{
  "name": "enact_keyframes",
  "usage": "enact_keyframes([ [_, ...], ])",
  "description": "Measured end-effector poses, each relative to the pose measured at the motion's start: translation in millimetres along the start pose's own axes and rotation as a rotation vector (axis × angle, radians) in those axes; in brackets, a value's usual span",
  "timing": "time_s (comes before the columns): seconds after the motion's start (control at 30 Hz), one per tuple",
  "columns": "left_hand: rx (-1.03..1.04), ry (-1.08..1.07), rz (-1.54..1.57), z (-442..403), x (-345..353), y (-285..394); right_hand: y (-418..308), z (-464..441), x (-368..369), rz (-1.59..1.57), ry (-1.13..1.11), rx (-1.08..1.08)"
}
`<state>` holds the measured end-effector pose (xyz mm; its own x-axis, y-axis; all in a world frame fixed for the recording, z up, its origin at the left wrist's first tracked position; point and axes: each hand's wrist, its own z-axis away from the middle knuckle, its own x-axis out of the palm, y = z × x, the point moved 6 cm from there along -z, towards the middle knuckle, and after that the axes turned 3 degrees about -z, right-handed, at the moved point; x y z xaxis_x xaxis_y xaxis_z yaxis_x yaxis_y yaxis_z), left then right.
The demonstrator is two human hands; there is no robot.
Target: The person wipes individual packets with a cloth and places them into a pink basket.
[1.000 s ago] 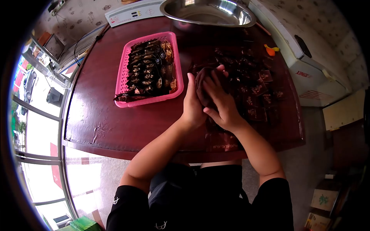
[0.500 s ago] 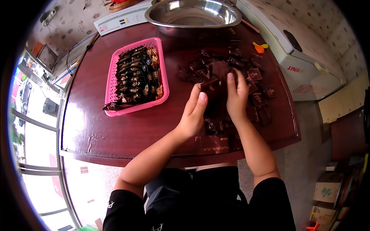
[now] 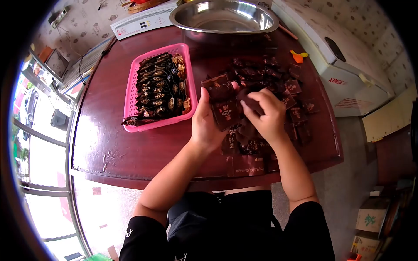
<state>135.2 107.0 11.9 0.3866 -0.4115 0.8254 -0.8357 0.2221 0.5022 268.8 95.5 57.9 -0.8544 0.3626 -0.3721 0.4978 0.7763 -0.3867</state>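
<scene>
My left hand (image 3: 207, 124) is wrapped round a dark brown printed packet (image 3: 226, 114), its fingers behind and thumb along the near side. Another printed panel (image 3: 217, 85) shows above it in the same hand; I cannot tell whether the two are joined. Just to the right, the bent fingers of my right hand (image 3: 267, 112) pinch a dark brown cloth (image 3: 249, 129), which hangs down beside the packet. Many similar brown packets (image 3: 298, 115) lie scattered behind and right of my hands. A flat printed brown sheet (image 3: 248, 166) lies near the table's front edge.
A pink plastic basket (image 3: 191, 87) on the left holds a row of black and gold wrapped packets (image 3: 159, 93). At the back stand a wide steel basin (image 3: 224, 29) and a white appliance (image 3: 141, 21). A white freezer (image 3: 344, 65) borders the right side of the dark red table (image 3: 130, 161).
My hands have drawn apart and turned. The packet now faces up in my left hand, moved slightly left. My right hand has shifted down with the cloth. The view has moved slightly.
</scene>
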Motion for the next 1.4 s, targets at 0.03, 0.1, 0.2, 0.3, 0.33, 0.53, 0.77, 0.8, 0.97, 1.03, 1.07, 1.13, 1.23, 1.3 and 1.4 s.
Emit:
enact_keyframes([
  [0.03, -0.014, 0.030, 0.031, 0.1, -1.8, -2.1, -2.4, 0.4, -2.4, -0.006, 0.017, -0.015],
  [0.1, -0.030, 0.099, -0.002, 0.1, -6.7, -6.8, -16.7, 2.8, 2.5, -0.065, -0.017, -0.121],
  [0.2, -0.057, 0.089, -0.040, 2.8, -6.2, -10.7, -36.3, 13.9, 27.3, -0.105, -0.274, -0.246],
  [0.3, -0.003, 0.066, 0.004, -0.8, -8.1, -6.0, -19.6, 4.1, 19.1, -0.060, -0.265, -0.122],
  [0.33, -0.002, 0.009, 0.056, -1.3, -8.1, -4.4, -13.5, 1.3, 13.1, -0.027, -0.237, -0.086],
  [0.53, -0.002, 0.121, -0.033, 0.5, -1.1, -4.0, -20.4, -1.9, -1.3, -0.065, 0.027, -0.195],
  [0.77, 0.053, 0.235, -0.532, 2.1, -6.2, 3.9, 5.9, -4.3, -8.9, 0.088, 0.112, 0.035],
  [0.8, 0.029, 0.281, -0.463, 1.2, -7.0, 4.7, 11.8, -5.1, -12.2, 0.049, 0.184, 0.082],
  [0.97, 0.060, 0.200, -0.500, -6.7, -17.4, -1.4, -18.0, -2.0, 1.0, -0.088, 0.044, -0.213],
  [1.03, 0.154, 0.105, -0.734, -4.1, -9.6, -2.5, -23.0, -1.2, 10.5, -0.125, -0.048, -0.207],
  [1.07, 0.170, -0.017, -0.922, -5.0, -19.7, 0.2, -16.0, -1.4, 9.8, -0.167, -0.057, -0.137],
  [1.13, 0.168, 0.072, -0.840, -3.5, -4.5, 5.9, -9.3, -8.3, 4.9, -0.183, -0.117, -0.042],
  [1.23, 0.026, 0.250, -0.535, -10.3, -16.6, 8.6, 4.1, -9.5, -1.5, -0.089, -0.046, 0.085],
  [1.3, -0.007, 0.306, -0.419, -9.1, -20.3, 10.2, 6.2, -9.5, -3.3, -0.062, 0.050, 0.072],
  [1.4, -0.008, 0.291, -0.324, -11.1, -15.3, 3.4, -10.2, -10.1, -1.6, -0.101, 0.051, -0.032],
])
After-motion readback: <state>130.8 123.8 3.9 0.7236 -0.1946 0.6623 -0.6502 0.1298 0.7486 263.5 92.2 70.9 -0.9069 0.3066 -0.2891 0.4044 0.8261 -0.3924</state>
